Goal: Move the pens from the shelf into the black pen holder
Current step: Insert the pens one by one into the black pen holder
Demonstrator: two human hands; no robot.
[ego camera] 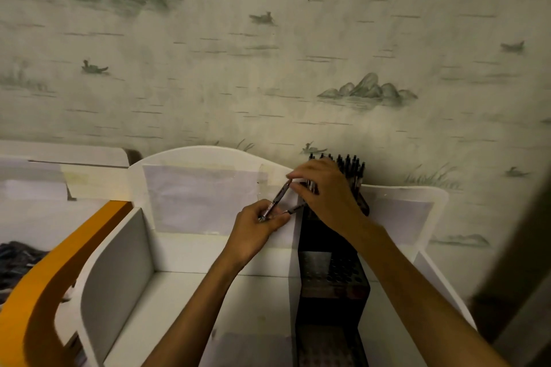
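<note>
Nearest, both hands grip pens: left hand point(257, 225) pinches two, right hand point(323, 188) hides pens above the black pen holder point(332, 283).

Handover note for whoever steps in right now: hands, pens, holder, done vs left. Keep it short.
Left hand: grips loose pens, tips pointing up toward the right hand.
Right hand: fingers curled around pens at the back of the black pen holder, seemingly seating one.
Holder stands in the white shelf, against the wall; a cluster of stowed pens stands upright in its rear rows.
Done: rear rows largely filled.
Left: seat the pens in hand; the front holes look open. Any pens remaining elsewhere on the shelf are not visible.
</note>
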